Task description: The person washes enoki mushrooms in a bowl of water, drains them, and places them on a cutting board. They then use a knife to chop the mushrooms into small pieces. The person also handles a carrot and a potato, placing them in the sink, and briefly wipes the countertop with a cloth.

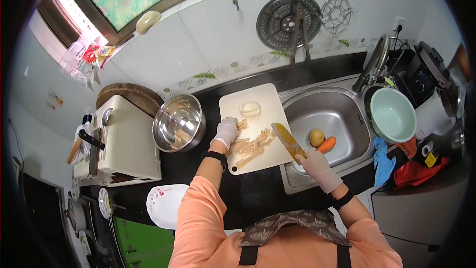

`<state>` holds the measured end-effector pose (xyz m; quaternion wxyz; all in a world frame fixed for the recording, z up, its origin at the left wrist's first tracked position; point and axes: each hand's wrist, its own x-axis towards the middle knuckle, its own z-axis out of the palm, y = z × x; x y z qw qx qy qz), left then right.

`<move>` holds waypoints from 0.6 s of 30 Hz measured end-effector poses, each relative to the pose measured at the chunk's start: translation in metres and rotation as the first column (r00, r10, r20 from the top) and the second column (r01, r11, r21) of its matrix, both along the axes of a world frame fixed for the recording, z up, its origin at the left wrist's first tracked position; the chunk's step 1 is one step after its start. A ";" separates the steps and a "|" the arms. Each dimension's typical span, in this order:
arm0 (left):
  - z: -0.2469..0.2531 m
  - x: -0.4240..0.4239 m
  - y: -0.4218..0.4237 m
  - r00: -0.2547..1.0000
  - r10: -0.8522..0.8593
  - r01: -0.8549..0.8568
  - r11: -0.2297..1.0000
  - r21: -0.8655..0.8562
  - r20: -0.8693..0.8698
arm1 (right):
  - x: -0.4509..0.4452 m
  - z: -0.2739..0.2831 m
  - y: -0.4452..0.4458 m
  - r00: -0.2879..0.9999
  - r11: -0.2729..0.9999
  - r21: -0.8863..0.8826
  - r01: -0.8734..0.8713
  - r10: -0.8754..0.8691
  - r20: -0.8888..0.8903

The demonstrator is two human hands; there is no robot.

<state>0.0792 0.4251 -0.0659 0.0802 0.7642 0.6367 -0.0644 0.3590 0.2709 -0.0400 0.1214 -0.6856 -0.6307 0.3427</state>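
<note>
My left hand [226,132], in a thin glove, rests at the left side of a white cutting board [265,95]. A few pale brown strips [242,124], perhaps tofu skin, stick out from its curled fingers. More cut strips [254,145] lie in a loose heap just below, towards the front of the board. A pale, roundish piece of food [250,109] sits near the board's far end. My gloved right hand [317,167] grips a kitchen knife with a yellow patterned blade [285,137]. The blade slants over the board's right edge, apart from the strips.
Left of the board stands a steel bowl [197,134] with pale brown pieces inside. A white plate [167,206] lies near my left forearm. The sink [347,109] at right holds a potato [317,137] and a carrot [327,144]. Beyond are a faucet [375,59] and a mint-green basin [393,114].
</note>
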 end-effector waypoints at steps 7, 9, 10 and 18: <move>0.013 -0.005 -0.052 0.899 -0.125 0.002 0.960 0.281 0.420 | -0.008 -0.013 0.004 0.992 0.988 0.135 -0.078 0.063 0.110; 0.022 0.012 -0.074 0.878 -0.111 -0.027 0.959 0.281 0.465 | -0.012 -0.014 0.005 0.989 0.982 0.162 -0.101 0.082 0.121; 0.021 0.022 -0.081 0.887 -0.096 -0.037 0.960 0.277 0.451 | -0.014 -0.012 0.008 0.990 0.983 0.156 -0.099 0.082 0.111; 0.000 0.047 -0.088 0.721 0.314 -0.299 0.945 -0.131 0.617 | -0.011 0.001 0.008 0.998 0.994 0.095 -0.053 0.049 0.042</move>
